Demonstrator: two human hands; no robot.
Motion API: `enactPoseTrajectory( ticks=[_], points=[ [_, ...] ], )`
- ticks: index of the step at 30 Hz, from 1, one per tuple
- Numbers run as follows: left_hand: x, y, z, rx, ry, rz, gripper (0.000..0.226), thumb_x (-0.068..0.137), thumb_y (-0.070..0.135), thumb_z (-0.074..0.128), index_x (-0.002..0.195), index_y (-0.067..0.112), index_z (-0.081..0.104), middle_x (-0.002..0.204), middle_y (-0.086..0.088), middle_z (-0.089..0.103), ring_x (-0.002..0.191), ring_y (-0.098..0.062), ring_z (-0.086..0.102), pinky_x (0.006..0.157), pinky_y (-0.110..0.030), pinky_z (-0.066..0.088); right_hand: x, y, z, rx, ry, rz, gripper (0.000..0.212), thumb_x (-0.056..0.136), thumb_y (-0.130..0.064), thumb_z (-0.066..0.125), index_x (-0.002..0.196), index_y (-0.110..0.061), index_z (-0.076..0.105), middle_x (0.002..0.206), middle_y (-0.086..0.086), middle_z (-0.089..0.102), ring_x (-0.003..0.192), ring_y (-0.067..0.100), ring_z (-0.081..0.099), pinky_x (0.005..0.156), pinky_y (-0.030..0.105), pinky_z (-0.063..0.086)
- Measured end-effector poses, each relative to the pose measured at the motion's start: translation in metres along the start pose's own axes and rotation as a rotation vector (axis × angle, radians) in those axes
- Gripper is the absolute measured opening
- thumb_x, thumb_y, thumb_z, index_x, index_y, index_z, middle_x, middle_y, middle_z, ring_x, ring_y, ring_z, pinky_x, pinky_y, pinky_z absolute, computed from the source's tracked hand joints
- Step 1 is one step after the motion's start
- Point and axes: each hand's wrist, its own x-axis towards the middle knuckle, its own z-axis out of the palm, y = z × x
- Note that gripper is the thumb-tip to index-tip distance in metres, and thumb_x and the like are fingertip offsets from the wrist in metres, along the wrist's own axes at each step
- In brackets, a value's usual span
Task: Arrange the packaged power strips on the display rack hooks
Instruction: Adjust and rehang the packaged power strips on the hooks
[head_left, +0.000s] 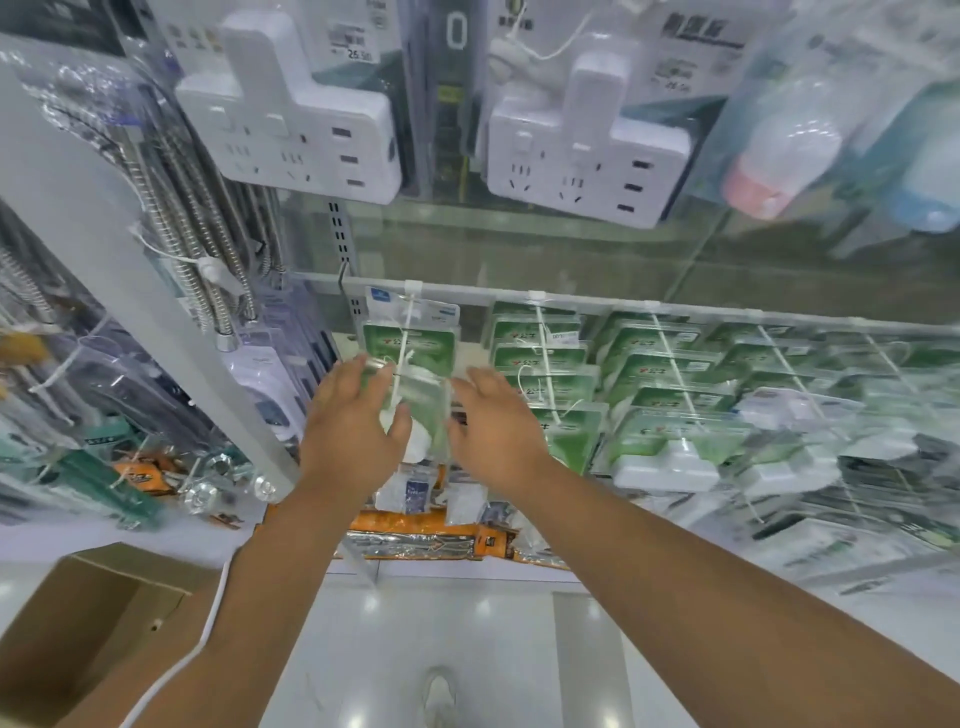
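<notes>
A clear packaged power strip (422, 400) with a green card hangs at the front of the leftmost white hook (410, 312) on the lower rack rail (649, 307). My left hand (353, 431) grips its left edge, thumb across the front. My right hand (493, 431) is by its right edge with fingers spread; I cannot tell whether it touches. More green-carded packaged power strips (545, 358) fill the hooks to the right in several rows. Two large white power strips (291, 130) (587, 150) hang on the upper row.
A grey upright post (130, 291) slants down at the left, with coiled metal hoses (208, 244) hanging behind it. An open cardboard box (88, 623) stands on the floor at lower left. Orange packets (415, 525) lie on the bottom shelf. My shoe (439, 696) is on the glossy floor.
</notes>
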Motion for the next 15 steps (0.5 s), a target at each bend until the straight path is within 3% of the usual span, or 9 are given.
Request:
enactPoseTrajectory(
  ticks=[4,10,15],
  points=[
    [-0.025,0.049,0.002,0.054,-0.053,0.041,0.056,0.087,0.045,0.046,0.136,0.019,0.053,0.148,-0.016,0.044,0.139,-0.036,0.035,0.112,-0.054,0.034,-0.050,0.025,-0.027,-0.043,0.001,-0.022,0.056,0.098,-0.033,0.046,0.148,-0.013,0.033,0.160,0.011,0.026,0.150,0.028,0.014,0.121,0.040,0.016],
    [-0.079,0.147,0.022,0.109,-0.138,0.094,0.048,0.091,0.035,0.052,0.136,0.017,0.051,0.141,-0.014,0.052,0.130,-0.032,0.044,0.101,-0.045,0.045,-0.152,0.107,-0.063,-0.028,0.025,0.050,0.054,0.096,-0.034,0.049,0.146,-0.017,0.037,0.158,0.009,0.030,0.146,0.030,0.025,0.119,0.042,0.024],
    [-0.127,0.242,0.053,0.134,-0.211,0.162,0.060,0.093,0.051,0.045,0.148,0.027,0.038,0.158,-0.007,0.032,0.145,-0.030,0.024,0.116,-0.047,0.030,-0.245,0.202,-0.095,-0.088,0.009,0.219,0.063,0.097,-0.047,0.042,0.151,-0.018,0.028,0.162,0.010,0.018,0.150,0.030,0.010,0.121,0.047,0.014]
  ],
)
